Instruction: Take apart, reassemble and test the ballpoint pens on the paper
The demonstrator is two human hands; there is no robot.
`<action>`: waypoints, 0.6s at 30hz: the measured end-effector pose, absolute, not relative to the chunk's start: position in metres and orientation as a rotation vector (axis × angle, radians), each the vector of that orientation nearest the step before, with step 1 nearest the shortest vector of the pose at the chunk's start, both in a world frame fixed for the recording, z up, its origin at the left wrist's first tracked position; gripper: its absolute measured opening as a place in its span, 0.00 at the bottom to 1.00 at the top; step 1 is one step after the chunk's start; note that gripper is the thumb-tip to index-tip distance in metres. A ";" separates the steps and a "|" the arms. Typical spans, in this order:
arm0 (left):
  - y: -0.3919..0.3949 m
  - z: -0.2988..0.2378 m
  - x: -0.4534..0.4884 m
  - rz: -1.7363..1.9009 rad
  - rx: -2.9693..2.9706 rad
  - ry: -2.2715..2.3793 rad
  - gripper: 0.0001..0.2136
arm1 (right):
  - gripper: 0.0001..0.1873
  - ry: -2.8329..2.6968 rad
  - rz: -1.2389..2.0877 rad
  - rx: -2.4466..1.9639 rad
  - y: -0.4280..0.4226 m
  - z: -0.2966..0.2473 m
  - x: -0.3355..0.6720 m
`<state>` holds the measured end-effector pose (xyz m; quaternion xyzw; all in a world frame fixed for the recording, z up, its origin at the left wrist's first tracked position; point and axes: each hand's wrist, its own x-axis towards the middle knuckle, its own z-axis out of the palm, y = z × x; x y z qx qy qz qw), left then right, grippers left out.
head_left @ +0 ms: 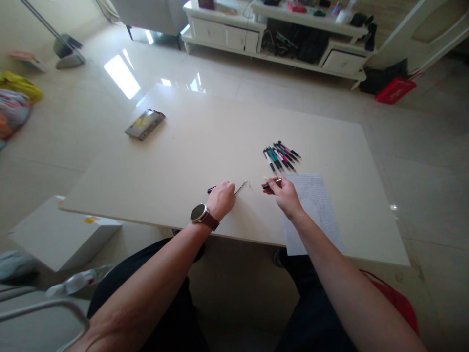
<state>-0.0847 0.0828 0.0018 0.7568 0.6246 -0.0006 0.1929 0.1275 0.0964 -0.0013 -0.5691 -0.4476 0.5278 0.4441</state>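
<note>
My left hand (222, 198), with a watch on its wrist, is closed just over the table near its front edge. A thin pen refill (241, 187) sticks out of it to the right, and the end of a dark and pink pen part (211, 189) shows at its left; whether that part is gripped or lies beneath is unclear. A tiny thin piece (249, 184) is by the refill's tip. In my right hand (286, 194), fingers pinch a short black pen barrel (271, 184), partly hidden. Several pens (280, 155) with coloured and black barrels lie side by side beyond it.
A written sheet of paper (311, 210) lies under my right forearm, overhanging the front edge of the white table (205, 142). Toward the far left sits a flat grey and yellow box (145, 124). A white box (62, 232) stands on the floor at left.
</note>
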 end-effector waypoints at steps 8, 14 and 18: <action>0.083 0.000 -0.070 0.383 1.988 1.380 0.11 | 0.26 -1.203 1.435 -1.426 0.090 -0.007 0.117; 0.083 0.003 -0.065 0.421 2.044 1.286 0.10 | 0.25 -1.316 1.419 -1.454 0.088 -0.005 0.115; 0.082 0.012 -0.068 0.390 2.120 1.322 0.10 | 0.29 -1.533 1.263 -1.653 0.088 -0.003 0.124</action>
